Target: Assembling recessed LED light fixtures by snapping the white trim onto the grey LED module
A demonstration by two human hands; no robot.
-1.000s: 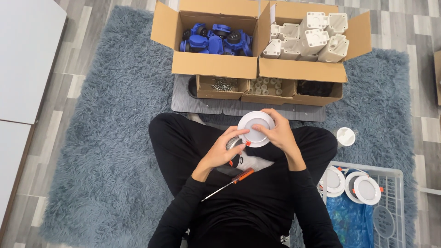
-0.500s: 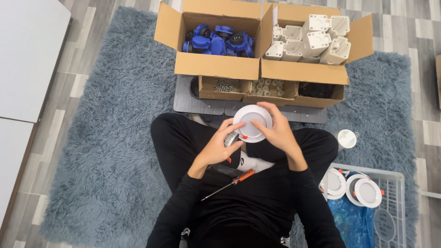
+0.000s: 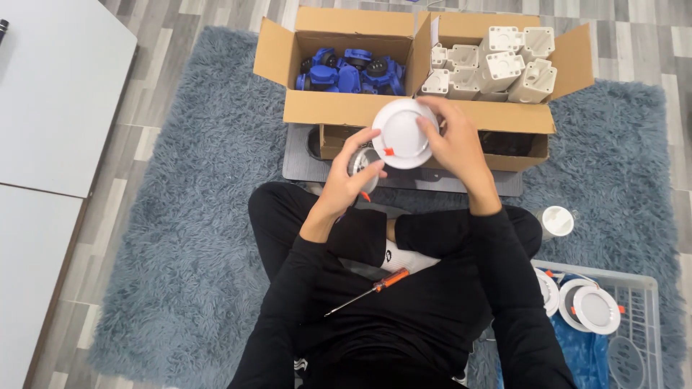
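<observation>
Left hand (image 3: 346,180), fingers clasped on a round metal part (image 3: 362,162) and touching the rim of a white round lamp (image 3: 402,133). The lamp is raised above the lap, before the cardboard boxes (image 3: 346,108). Right hand (image 3: 454,144), fingers closed on the lamp's right edge. An orange-handled screwdriver (image 3: 371,288) lies on the lap; a white basket (image 3: 641,288) of lamps sits lower right.

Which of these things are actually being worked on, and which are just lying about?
In hand:
- round white lamp, held by left hand and right hand
- silver metal part behind the left hand's fingers

Lying about:
- screwdriver on the lap
- box of blue parts
- box of white parts
- white basket with finished lamps
- grey rug
</observation>
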